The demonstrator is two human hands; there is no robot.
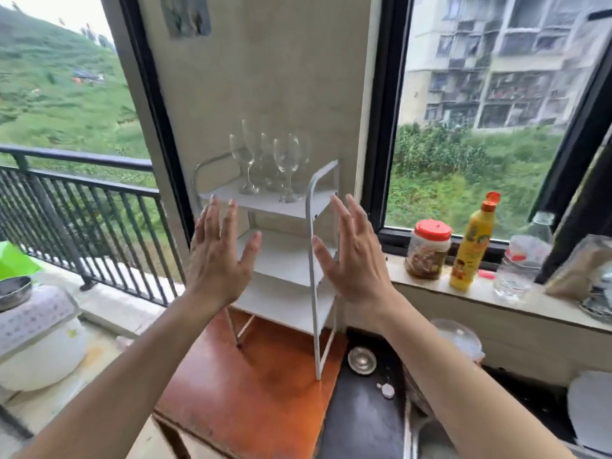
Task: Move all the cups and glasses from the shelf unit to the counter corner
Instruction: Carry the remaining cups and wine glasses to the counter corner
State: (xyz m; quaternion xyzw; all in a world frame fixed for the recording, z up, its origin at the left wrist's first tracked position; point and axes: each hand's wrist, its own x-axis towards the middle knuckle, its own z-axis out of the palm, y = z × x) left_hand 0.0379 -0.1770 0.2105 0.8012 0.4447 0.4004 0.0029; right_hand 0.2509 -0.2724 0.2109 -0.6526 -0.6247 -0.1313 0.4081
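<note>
A white metal shelf unit (311,246) with three tiers stands on an orange-brown table (251,392) against the wall between two windows. Several clear stemmed wine glasses (284,160) stand upright on its top tier. The two lower tiers look bare. My left hand (220,256) is raised in front of the unit's left side, fingers spread, holding nothing. My right hand (352,256) is raised at the unit's right front post, fingers spread and empty. Both hands are below the glasses and apart from them.
A dark counter (364,422) lies right of the table with a small metal lid (362,359) and a clear dome lid (460,337). On the window sill stand a red-lidded jar (429,250), a yellow bottle (473,246) and a clear plastic bottle (520,263). A white appliance (39,346) sits at left.
</note>
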